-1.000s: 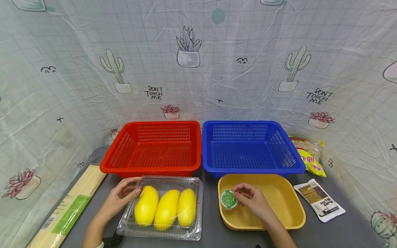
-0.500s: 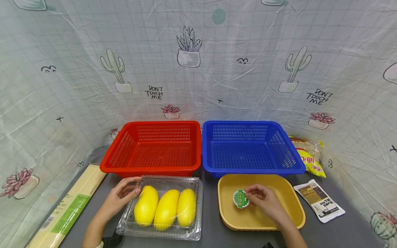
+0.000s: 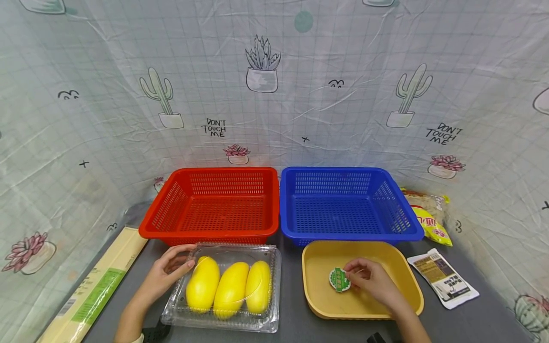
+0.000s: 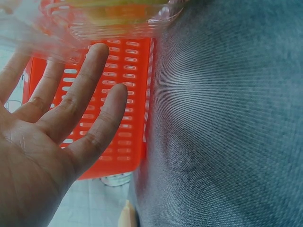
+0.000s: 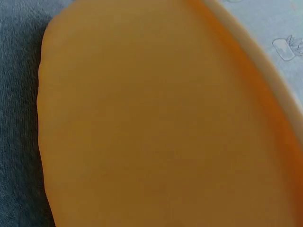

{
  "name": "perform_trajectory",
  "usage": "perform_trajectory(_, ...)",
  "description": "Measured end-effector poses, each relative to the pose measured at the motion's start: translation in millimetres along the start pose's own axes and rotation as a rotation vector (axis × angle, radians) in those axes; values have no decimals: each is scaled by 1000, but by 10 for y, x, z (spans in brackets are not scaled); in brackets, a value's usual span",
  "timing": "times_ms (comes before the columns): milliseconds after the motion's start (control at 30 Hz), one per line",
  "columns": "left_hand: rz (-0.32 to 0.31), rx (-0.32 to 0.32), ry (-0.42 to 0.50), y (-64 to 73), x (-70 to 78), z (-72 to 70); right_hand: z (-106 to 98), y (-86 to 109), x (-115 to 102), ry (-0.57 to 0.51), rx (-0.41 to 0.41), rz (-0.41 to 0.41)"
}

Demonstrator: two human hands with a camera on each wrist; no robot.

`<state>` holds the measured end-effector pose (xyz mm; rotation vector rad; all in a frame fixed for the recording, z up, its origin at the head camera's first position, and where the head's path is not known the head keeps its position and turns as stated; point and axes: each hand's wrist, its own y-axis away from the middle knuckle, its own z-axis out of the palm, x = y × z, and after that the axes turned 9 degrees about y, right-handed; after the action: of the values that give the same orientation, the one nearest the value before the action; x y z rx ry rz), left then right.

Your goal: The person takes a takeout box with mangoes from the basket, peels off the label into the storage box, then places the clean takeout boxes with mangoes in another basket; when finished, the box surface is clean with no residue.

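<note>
In the head view, three yellow mangoes lie in a lidded clear plastic box. My left hand rests at the box's far left corner, with loosely bent fingers. The left wrist view shows that hand's fingers extended under the box's edge. Over the yellow tray, my right hand pinches a round green-and-white label at its right edge. Only the tray's outer wall fills the right wrist view; the hand and label are hidden there.
A red basket and a blue basket stand side by side behind. On the left lies a long beige packet. To the right are a white-and-brown pouch and a yellow food bag. A patterned curtain hangs behind.
My right hand has moved rightward and slightly downward with the label, from the tray's left side toward its middle. The left hand and the mango box have stayed put.
</note>
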<state>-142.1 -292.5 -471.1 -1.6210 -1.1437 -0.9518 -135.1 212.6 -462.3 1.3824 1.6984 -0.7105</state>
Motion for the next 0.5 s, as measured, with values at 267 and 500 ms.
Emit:
perform_trajectory(267, 1, -2, -1, -8, -1, 0, -2, -12, 69, 103, 8, -24)
perform_trajectory(500, 0, -4, 9, -5, -3, 2, 20, -13, 63, 165, 53, 15)
